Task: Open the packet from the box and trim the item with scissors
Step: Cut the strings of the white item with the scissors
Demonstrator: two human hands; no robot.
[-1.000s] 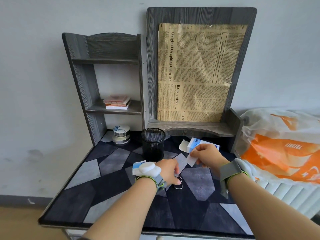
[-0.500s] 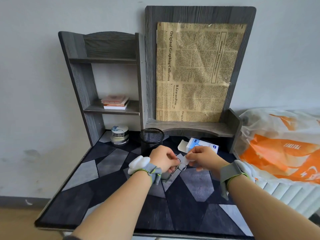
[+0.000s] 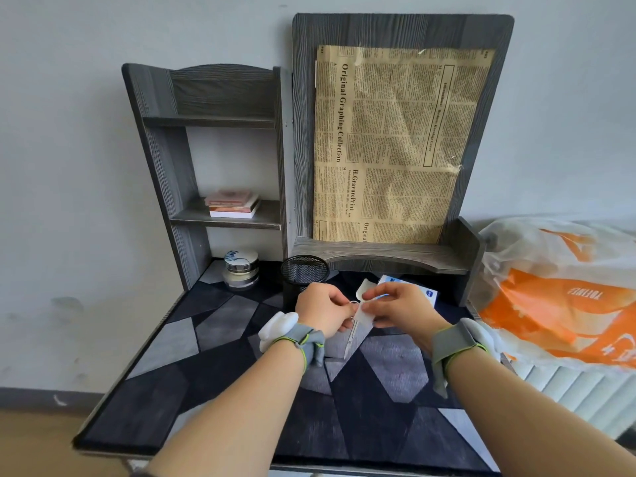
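Note:
My left hand (image 3: 323, 311) grips a small pair of scissors (image 3: 350, 339) whose blades point down toward the desk. My right hand (image 3: 399, 309) pinches a small white packet (image 3: 365, 316) by its top, right against my left hand. The two hands meet above the middle of the desk. Behind my right hand lies the blue and white box (image 3: 428, 293) with its white flap (image 3: 364, 288) open. My fingers hide the scissor handles and much of the packet.
A black mesh pen cup (image 3: 304, 271) stands just behind my left hand. A round tin (image 3: 241, 268) sits at the back left under the grey shelf unit (image 3: 210, 215). An orange and white plastic bag (image 3: 564, 301) lies right of the patterned desk mat (image 3: 213, 373).
My left hand picked the scissors up off the mat and rose to meet my right hand. My right hand brought the packet in from the box toward the scissors.

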